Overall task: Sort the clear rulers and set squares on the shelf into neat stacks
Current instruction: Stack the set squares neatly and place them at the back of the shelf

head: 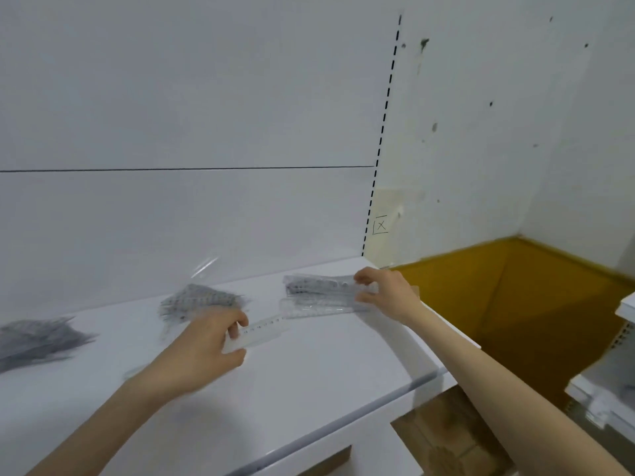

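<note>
On the white shelf (309, 379), my left hand (202, 345) pinches one end of a clear ruler (264, 329), which points right toward a stack of clear rulers (319, 293) near the shelf's right end. My right hand (385, 292) grips the right end of that stack between thumb and fingers. A loose pile of clear set squares (199, 300) lies behind my left hand. Another messy pile of clear pieces (37, 338) sits at the far left.
A white back panel (171, 132) rises behind the shelf. The shelf ends at the right, with a yellow floor (515, 304) below. Another white shelf unit (611, 389) stands at the far right edge. A brown carton (443, 438) sits under the shelf.
</note>
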`<action>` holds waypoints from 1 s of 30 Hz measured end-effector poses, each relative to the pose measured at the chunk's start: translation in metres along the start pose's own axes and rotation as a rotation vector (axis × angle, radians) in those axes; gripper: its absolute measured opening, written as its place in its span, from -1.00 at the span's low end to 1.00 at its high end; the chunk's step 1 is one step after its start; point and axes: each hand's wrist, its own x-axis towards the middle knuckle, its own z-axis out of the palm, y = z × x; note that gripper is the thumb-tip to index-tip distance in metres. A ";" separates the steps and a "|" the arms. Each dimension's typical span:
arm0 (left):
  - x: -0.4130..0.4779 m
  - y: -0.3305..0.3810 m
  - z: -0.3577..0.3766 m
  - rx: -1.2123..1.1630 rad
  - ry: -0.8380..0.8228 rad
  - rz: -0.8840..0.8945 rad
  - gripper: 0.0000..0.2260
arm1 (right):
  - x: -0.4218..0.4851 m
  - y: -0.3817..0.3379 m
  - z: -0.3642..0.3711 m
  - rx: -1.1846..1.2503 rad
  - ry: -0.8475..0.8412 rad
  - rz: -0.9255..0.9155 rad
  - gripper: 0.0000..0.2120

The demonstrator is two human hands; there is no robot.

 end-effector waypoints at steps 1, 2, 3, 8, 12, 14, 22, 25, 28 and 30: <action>0.001 0.002 0.003 -0.010 -0.002 -0.018 -0.73 | 0.010 0.003 0.005 -0.035 -0.001 -0.021 -0.68; 0.002 0.003 0.006 -0.011 -0.011 -0.031 -0.75 | 0.017 0.006 0.012 -0.052 -0.001 -0.033 -0.68; 0.003 0.005 0.008 0.004 -0.026 -0.030 -0.75 | 0.023 0.009 0.017 -0.047 -0.008 -0.024 -0.68; 0.018 0.007 0.010 0.129 -0.050 0.022 -0.59 | 0.035 0.020 0.032 -0.036 -0.052 -0.018 -0.65; 0.022 0.021 0.010 0.140 -0.035 0.050 -0.66 | 0.018 -0.010 0.014 0.036 -0.028 -0.103 -0.57; 0.022 0.026 0.014 0.139 -0.033 0.068 -0.71 | -0.003 -0.044 0.002 0.171 -0.094 -0.180 -0.49; 0.015 0.041 0.023 0.107 -0.010 0.190 -0.70 | -0.043 -0.117 0.019 0.058 -0.325 -0.528 -0.60; 0.009 0.036 0.020 0.157 -0.002 0.179 -0.63 | -0.045 -0.108 0.014 0.039 -0.337 -0.486 -0.52; 0.003 0.030 0.013 0.182 0.017 0.140 -0.63 | -0.044 -0.092 0.002 0.030 -0.275 -0.466 -0.57; -0.003 0.024 0.010 0.202 0.018 0.109 -0.66 | -0.044 -0.079 -0.006 0.040 -0.245 -0.428 -0.64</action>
